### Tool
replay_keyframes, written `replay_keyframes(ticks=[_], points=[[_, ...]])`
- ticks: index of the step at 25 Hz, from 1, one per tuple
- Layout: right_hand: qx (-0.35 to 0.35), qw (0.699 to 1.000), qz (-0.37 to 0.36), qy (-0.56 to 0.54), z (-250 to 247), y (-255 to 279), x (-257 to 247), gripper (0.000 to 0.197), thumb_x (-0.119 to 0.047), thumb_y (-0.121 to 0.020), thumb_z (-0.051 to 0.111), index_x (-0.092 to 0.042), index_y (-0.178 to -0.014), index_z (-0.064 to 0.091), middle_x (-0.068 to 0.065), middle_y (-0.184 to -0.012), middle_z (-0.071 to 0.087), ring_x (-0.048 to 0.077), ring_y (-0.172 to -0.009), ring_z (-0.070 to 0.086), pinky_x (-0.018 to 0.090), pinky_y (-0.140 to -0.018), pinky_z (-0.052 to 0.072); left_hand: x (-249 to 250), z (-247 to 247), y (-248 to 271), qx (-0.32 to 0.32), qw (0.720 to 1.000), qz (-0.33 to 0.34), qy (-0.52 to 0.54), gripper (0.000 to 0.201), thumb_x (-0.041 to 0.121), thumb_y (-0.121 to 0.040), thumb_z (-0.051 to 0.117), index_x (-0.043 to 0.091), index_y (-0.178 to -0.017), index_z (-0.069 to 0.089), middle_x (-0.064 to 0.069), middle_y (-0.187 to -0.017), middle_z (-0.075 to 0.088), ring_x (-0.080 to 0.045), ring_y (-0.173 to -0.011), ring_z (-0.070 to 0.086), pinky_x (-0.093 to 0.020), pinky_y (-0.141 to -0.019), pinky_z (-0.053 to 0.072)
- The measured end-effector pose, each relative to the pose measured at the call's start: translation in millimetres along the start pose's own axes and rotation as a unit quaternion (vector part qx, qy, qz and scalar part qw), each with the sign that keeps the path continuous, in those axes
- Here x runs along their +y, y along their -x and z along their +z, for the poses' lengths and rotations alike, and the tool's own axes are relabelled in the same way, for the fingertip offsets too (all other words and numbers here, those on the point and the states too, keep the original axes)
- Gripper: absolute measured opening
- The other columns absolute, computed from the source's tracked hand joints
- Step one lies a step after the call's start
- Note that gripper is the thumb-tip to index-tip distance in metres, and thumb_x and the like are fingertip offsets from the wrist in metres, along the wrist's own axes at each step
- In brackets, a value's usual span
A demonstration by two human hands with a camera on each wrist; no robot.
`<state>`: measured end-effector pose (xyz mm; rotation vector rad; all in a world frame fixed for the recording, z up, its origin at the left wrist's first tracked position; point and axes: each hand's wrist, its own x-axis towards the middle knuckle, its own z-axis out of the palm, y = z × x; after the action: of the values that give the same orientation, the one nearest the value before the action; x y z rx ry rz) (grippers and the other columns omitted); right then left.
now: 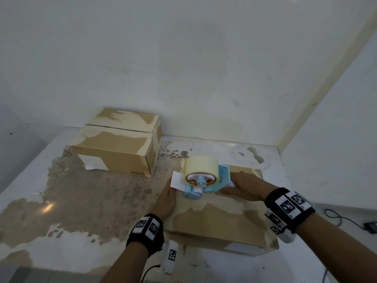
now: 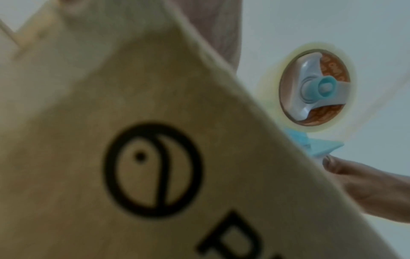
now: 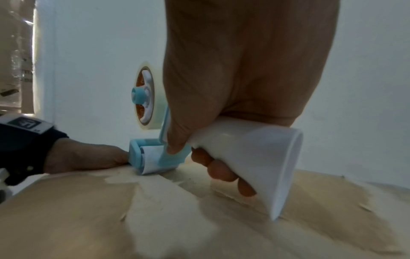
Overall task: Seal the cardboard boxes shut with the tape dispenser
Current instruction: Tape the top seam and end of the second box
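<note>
A worn cardboard box (image 1: 216, 219) lies closed in front of me. On its top near the left edge stands a blue tape dispenser (image 1: 204, 180) with a pale roll of tape (image 1: 201, 165). My right hand (image 1: 242, 187) grips its white handle (image 3: 255, 154), thumb on the blue frame, and the roller (image 3: 148, 157) touches the box top. My left hand (image 1: 167, 198) lies with straight fingers along the box's left edge, fingertips (image 3: 115, 156) right beside the roller. A white tab (image 1: 177, 180) shows just past the left fingers. The left wrist view shows the box's side with its printed logo (image 2: 153, 170).
A second closed cardboard box (image 1: 118, 146) stands at the back left against the wall. The table top (image 1: 91, 201) is worn and patchy. A white tag (image 1: 171, 255) hangs by my left wrist. A black cable and a small device (image 1: 370, 226) lie off the table's right side.
</note>
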<state>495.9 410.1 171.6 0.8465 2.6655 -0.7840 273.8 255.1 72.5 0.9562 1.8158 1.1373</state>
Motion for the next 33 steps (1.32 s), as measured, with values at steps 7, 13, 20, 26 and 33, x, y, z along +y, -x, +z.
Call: replay_keyframes(ticks=[7, 13, 20, 26, 33], points=[[-0.005, 1.0, -0.008, 0.008, -6, 24, 22, 0.037, -0.04, -0.095, 0.05, -0.022, -0.127, 0.053, 0.001, -0.124, 0.062, 0.017, -0.105, 0.059, 0.033, -0.092, 0.049, 0, -7, 0, -0.006, 0.997, -0.02, -0.07, 0.05, 0.04, -0.103, 0.024, 0.021, -0.149, 0.031, -0.001, -0.152, 0.038, -0.019, -0.138, 0.035, -0.033, -0.115, 0.025], [0.003, 0.998, 0.055, 0.021, -13, 73, 72, 0.038, -0.05, -0.092, 0.049, -0.029, -0.123, 0.054, -0.003, -0.118, 0.065, 0.016, -0.098, 0.062, 0.035, -0.089, 0.052, 6, 0, 5, 0.01, 0.996, -0.024, -0.087, 0.052, 0.04, -0.103, 0.025, 0.021, -0.15, 0.027, -0.003, -0.155, 0.033, -0.021, -0.142, 0.031, -0.035, -0.117, 0.023], [0.026, 0.991, -0.025, 0.13, -4, 73, 72, 0.06, -0.059, -0.085, 0.027, -0.024, -0.126, 0.053, 0.003, -0.113, 0.063, 0.018, -0.09, 0.062, 0.027, -0.076, 0.051, 29, 48, 15, 0.029, 0.847, 0.206, -0.49, 0.064, 0.047, -0.097, 0.021, 0.018, -0.153, 0.016, -0.003, -0.162, 0.01, -0.025, -0.149, 0.001, -0.048, -0.12, 0.004], [0.075, 0.991, 0.055, 0.098, 7, 70, 74, 0.068, -0.07, -0.073, 0.03, -0.026, -0.117, 0.057, -0.001, -0.107, 0.067, 0.02, -0.088, 0.064, 0.035, -0.073, 0.053, 28, 67, 13, -0.01, 0.823, 0.225, -0.522, 0.065, 0.056, -0.094, 0.026, 0.022, -0.15, 0.027, -0.001, -0.158, 0.026, -0.024, -0.148, 0.013, -0.049, -0.116, 0.004], [0.095, 0.985, 0.097, 0.105, -1, 87, 82, 0.035, -0.045, -0.089, 0.054, -0.015, -0.107, 0.06, 0.004, -0.102, 0.071, 0.024, -0.087, 0.065, 0.031, -0.07, 0.05, 27, 62, 11, -0.011, 0.82, 0.216, -0.531, 0.069, 0.06, -0.093, 0.02, 0.023, -0.152, 0.02, 0.006, -0.161, 0.017, -0.018, -0.149, 0.007, -0.049, -0.117, -0.001]])
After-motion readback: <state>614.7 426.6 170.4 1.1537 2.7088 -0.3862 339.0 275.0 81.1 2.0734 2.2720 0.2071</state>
